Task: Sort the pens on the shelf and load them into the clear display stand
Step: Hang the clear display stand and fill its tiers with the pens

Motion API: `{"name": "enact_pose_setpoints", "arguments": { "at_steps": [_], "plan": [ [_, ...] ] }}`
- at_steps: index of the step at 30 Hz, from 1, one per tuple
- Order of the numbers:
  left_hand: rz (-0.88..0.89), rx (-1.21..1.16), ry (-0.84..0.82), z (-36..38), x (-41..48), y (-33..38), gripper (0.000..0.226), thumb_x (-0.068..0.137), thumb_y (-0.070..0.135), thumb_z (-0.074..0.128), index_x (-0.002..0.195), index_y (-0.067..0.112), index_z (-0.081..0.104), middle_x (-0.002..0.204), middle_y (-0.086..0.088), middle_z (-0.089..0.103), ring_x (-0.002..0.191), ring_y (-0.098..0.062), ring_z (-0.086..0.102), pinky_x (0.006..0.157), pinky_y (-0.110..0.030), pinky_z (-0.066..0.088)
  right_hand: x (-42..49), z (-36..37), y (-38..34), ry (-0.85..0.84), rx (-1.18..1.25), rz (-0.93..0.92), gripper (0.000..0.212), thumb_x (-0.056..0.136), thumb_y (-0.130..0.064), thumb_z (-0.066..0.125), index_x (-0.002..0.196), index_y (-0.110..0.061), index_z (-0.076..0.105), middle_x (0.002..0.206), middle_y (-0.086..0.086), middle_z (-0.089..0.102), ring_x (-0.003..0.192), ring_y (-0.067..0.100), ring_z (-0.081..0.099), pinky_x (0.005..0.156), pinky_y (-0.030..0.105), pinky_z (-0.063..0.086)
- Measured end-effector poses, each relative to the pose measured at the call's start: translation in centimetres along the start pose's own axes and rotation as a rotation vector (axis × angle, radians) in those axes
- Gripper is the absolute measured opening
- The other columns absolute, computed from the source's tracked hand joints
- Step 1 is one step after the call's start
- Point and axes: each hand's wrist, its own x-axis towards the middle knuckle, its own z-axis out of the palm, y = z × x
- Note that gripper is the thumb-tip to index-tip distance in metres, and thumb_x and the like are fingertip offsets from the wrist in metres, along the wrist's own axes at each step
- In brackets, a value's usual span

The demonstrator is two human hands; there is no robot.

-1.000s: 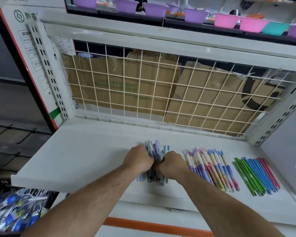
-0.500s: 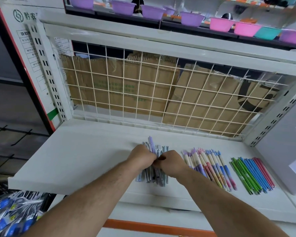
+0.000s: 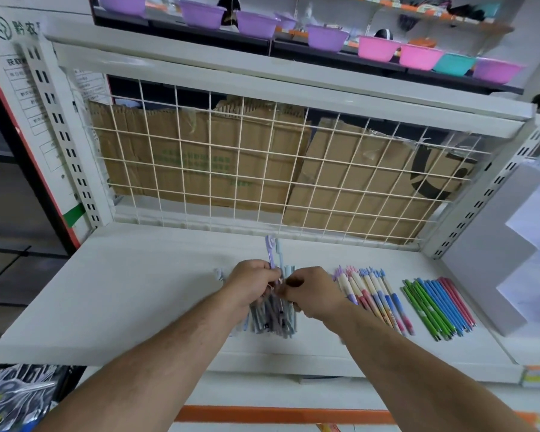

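Pens (image 3: 272,318) in grey-blue bundle, shelf (image 3: 122,291) centre, held by both hands. Left hand (image 3: 251,283) fingers curl round bundle; right hand (image 3: 312,293) pinches its top. Sorting step in hand. Next: draw out raised purple pen (image 3: 270,252), lay by sorted rows (image 3: 437,307). Stepped unit (image 3: 493,254) at right possibly display stand.

The left hand (image 3: 256,282) and right hand (image 3: 315,291) are drawing slightly apart on the grey pen bundle (image 3: 272,319), while a purple pen (image 3: 269,252) and a pale blue pen (image 3: 279,254) are sliding out toward 12 o'clock.
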Motion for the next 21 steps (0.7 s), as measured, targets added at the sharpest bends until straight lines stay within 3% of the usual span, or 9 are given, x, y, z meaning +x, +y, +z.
{"name": "enact_pose_setpoints", "arguments": {
  "at_steps": [2,4,7,12,17,21],
  "plan": [
    [0.012,0.024,-0.001,0.3,0.1,0.3,0.016,0.092,0.015,0.065,0.081,0.005,0.071,0.068,-0.009,0.061,0.053,-0.018,0.043,0.044,-0.021,0.029,-0.8,-1.0,0.0,0.026,0.041,0.006,0.017,0.090,-0.016,0.072,0.082,-0.002,0.067,0.057,0.008,0.062,0.042,0.011,0.049,0.040,0.019,0.034],
    [0.047,0.064,-0.004,1.1,0.1,0.8,0.012,0.092,0.014,0.063,0.090,0.009,0.073,0.073,-0.005,0.068,0.056,-0.017,0.050,0.046,-0.021,0.034,-1.6,-2.2,0.1,0.041,0.079,0.023,0.003,0.091,-0.012,0.068,0.093,-0.012,0.066,0.070,0.015,0.072,0.049,0.015,0.055,0.042,0.022,0.036],
    [0.099,0.105,-0.058,3.0,-0.4,1.7,0.016,0.093,0.008,0.058,0.092,0.015,0.072,0.078,-0.002,0.074,0.055,-0.010,0.055,0.049,-0.021,0.040,-2.6,-4.1,1.0,0.058,0.119,0.040,0.015,0.089,-0.004,0.062,0.100,-0.014,0.062,0.074,0.011,0.076,0.049,0.015,0.060,0.043,0.023,0.039],
    [0.193,0.199,-0.131,8.0,-1.9,3.5,0.019,0.089,0.004,0.058,0.089,0.016,0.072,0.075,0.001,0.075,0.059,-0.009,0.058,0.045,-0.018,0.039,-4.8,-8.2,3.6,0.139,0.142,0.013,0.008,0.094,-0.009,0.058,0.092,-0.012,0.065,0.072,0.005,0.076,0.049,0.015,0.063,0.040,0.022,0.041],
    [0.292,0.278,-0.157,15.1,-4.2,4.8,0.016,0.085,0.001,0.060,0.082,0.011,0.072,0.077,0.009,0.071,0.054,0.000,0.059,0.045,-0.013,0.040,-7.9,-14.0,7.8,0.227,0.100,-0.026,0.016,0.096,-0.015,0.061,0.083,-0.007,0.065,0.061,0.008,0.068,0.041,0.011,0.058,0.039,0.023,0.040],
    [0.325,0.276,-0.137,21.5,-6.6,6.0,0.015,0.084,0.000,0.062,0.085,0.010,0.072,0.080,-0.001,0.073,0.052,-0.002,0.061,0.047,-0.014,0.042,-10.5,-19.4,11.1,0.279,0.058,-0.060,0.014,0.091,-0.014,0.063,0.079,-0.006,0.064,0.052,0.006,0.065,0.036,0.015,0.052,0.038,0.023,0.040]
  ]
}}
